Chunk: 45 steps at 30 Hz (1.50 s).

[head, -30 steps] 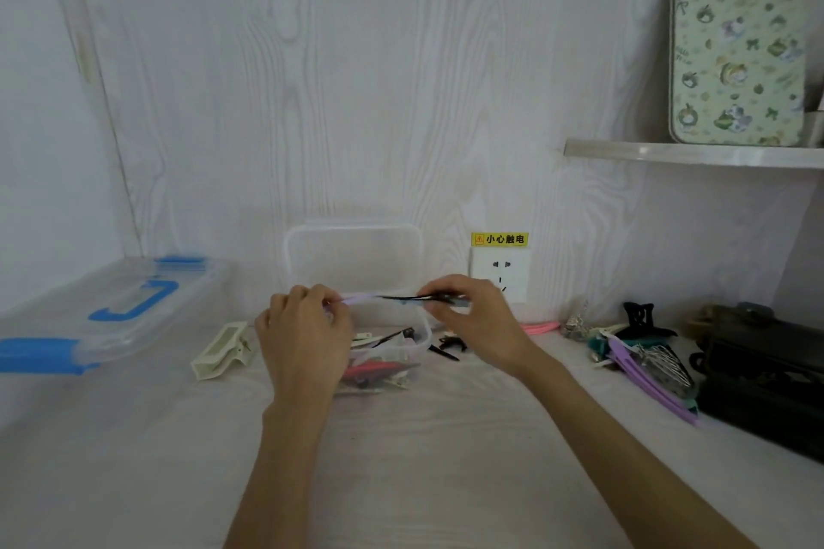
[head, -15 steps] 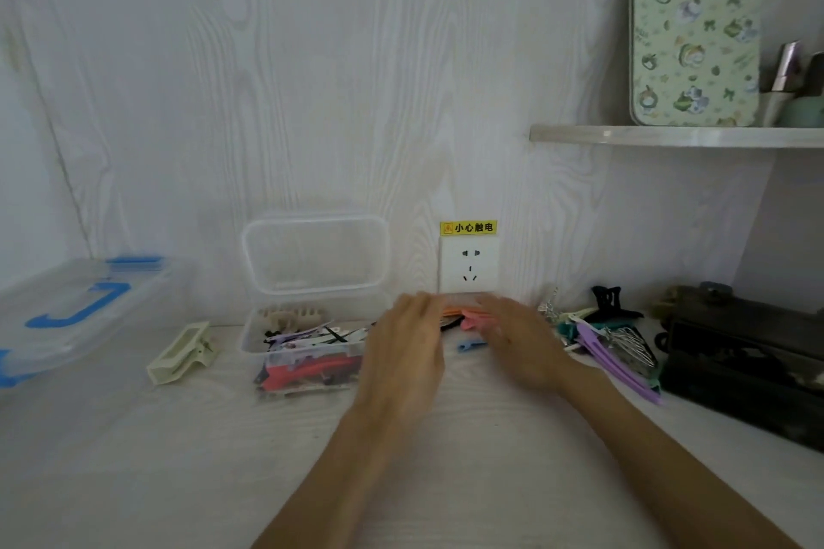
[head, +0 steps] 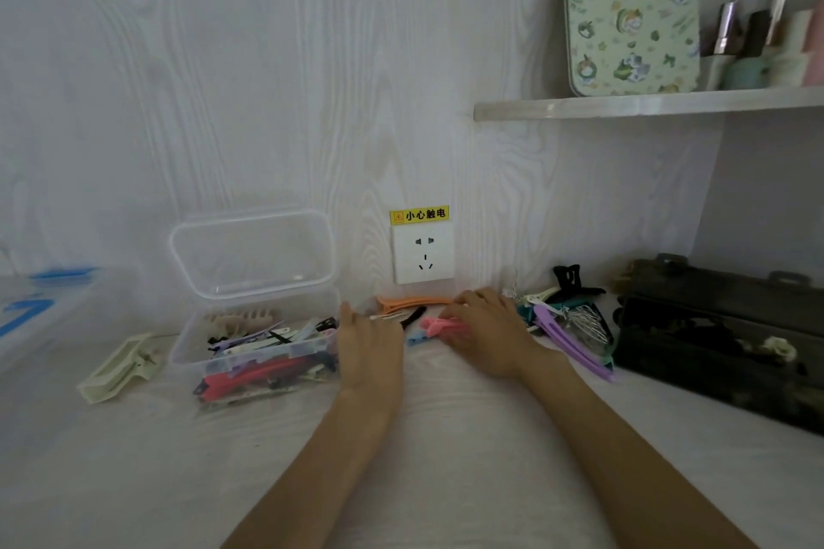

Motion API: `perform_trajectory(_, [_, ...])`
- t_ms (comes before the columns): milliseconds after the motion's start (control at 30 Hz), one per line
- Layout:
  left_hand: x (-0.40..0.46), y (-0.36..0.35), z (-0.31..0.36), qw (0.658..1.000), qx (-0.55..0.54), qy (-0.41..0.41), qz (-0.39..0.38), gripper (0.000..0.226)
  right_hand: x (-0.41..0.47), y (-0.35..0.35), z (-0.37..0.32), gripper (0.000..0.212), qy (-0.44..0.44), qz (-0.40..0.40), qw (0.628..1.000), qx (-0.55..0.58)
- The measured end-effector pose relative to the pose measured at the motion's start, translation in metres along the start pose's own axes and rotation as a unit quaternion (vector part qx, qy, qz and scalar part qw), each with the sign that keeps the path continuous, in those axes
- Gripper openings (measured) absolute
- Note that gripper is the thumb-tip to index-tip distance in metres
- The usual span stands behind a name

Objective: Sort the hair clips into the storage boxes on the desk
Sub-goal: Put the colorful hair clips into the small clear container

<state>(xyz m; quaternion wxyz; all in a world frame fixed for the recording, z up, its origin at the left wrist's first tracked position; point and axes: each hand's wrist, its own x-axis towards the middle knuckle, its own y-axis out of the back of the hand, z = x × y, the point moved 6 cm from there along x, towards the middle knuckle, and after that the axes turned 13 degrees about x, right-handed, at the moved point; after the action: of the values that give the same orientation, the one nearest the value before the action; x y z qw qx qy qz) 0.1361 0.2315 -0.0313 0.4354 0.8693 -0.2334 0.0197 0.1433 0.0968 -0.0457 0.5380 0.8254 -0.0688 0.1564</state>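
Left of the wall socket (head: pixel 422 253), we see a cream claw clip (head: pixel 119 366) on the surface (head: pixel 468 437), then the open clear storage box (head: pixel 254 348) part-filled with hair clips. Below the socket, our left hand (head: pixel 370 343) lies flat, grip spread, beside the box; our right hand (head: pixel 486 332) grip pinches a pink clip (head: pixel 439 325). Right of the socket sits a loose clip pile (head: pixel 566 316).

Wall socket (head: pixel 422 253) under yellow label (head: pixel 419 214); patterned tin (head: pixel 629 7) on shelf (head: pixel 646 104).
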Motion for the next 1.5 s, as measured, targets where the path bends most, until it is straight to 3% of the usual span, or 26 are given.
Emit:
perform_trajectory(133, [-0.012, 0.007, -0.007, 0.995, -0.094, -0.039, 0.02, 0.034, -0.001, 0.004, -0.01, 0.021, 0.033, -0.013, 0.997, 0.065])
perform_trajectory(300, [-0.016, 0.005, -0.021, 0.958, -0.277, -0.035, 0.07, 0.044, -0.001, -0.001, -0.009, 0.024, 0.008, -0.053, 0.996, 0.065])
perform_trajectory(400, [-0.019, 0.006, -0.015, 0.977, -0.201, -0.038, 0.054, 0.052, -0.001, -0.005, -0.008, 0.029, -0.011, -0.104, 0.994, -0.009])
perform_trajectory(500, [-0.02, 0.003, -0.007, 0.993, -0.1, -0.059, 0.008, 0.034, -0.003, -0.007, -0.009, 0.032, -0.026, -0.147, 0.988, -0.036])
perform_trajectory(567, [-0.021, 0.003, -0.007, 0.994, -0.09, -0.063, 0.004, 0.027, -0.005, -0.006, -0.008, 0.026, -0.033, -0.148, 0.988, -0.007])
perform_trajectory(767, [-0.021, 0.011, -0.024, 0.984, -0.165, -0.06, 0.015, 0.021, -0.007, 0.003, -0.005, 0.011, -0.019, -0.051, 0.994, 0.09])
perform_trajectory(833, [-0.025, 0.021, -0.03, 0.973, -0.212, -0.068, 0.067, 0.018, -0.008, 0.007, -0.008, 0.013, -0.005, -0.006, 0.993, 0.12])
perform_trajectory(933, [-0.028, 0.036, -0.06, 0.93, -0.323, 0.005, 0.174, 0.02, -0.007, 0.012, -0.014, 0.015, 0.012, 0.044, 0.989, 0.141])
perform_trajectory(1033, [-0.025, 0.021, -0.101, 0.886, -0.397, 0.104, 0.217, 0.018, -0.008, 0.009, -0.021, 0.01, 0.026, 0.053, 0.982, 0.179])
perform_trajectory(1167, [-0.022, -0.029, -0.138, 0.904, -0.342, 0.221, 0.131, 0.022, 0.0, 0.012, -0.054, 0.007, 0.052, 0.101, 0.958, 0.265])
perform_trajectory(1300, [-0.028, -0.063, -0.151, 0.882, -0.358, 0.304, 0.046, 0.027, 0.023, 0.005, -0.121, 0.01, 0.127, 0.08, 0.96, 0.236])
perform_trajectory(1433, [-0.032, -0.073, -0.153, 0.863, -0.392, 0.318, 0.019, 0.036, 0.039, -0.007, -0.163, 0.016, 0.168, 0.025, 0.971, 0.165])
perform_trajectory(1500, [-0.034, -0.064, -0.159, 0.847, -0.396, 0.348, 0.064, 0.038, 0.043, -0.009, -0.163, 0.027, 0.151, -0.012, 0.976, 0.155])
